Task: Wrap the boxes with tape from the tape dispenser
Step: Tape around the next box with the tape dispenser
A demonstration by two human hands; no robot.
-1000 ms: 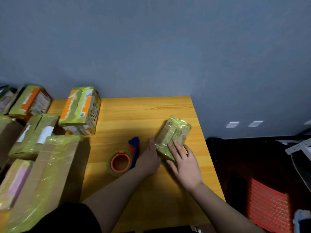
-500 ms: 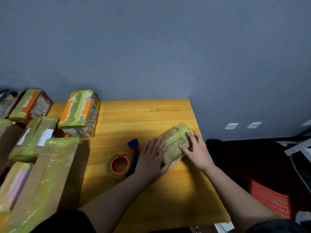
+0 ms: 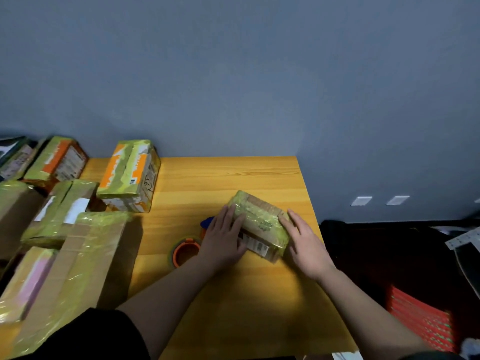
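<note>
A small cardboard box (image 3: 259, 224) partly wrapped in yellow-green tape lies near the right edge of the wooden table (image 3: 233, 178). My left hand (image 3: 223, 237) lies flat against the box's left side with fingers straight. My right hand (image 3: 304, 240) presses on its right end, fingers extended. The tape dispenser (image 3: 185, 252), an orange ring with a blue handle, lies on the table just left of my left hand, partly hidden by it.
Several taped boxes crowd the left side: an orange one (image 3: 130, 175) near the wall, another (image 3: 55, 159) behind it, a large brown one (image 3: 78, 268) in front. A red stool (image 3: 420, 320) stands on the dark floor to the right.
The box has been turned on the table so its long side now runs left to right. Both hands shifted with it, my right hand moving to its right end.
</note>
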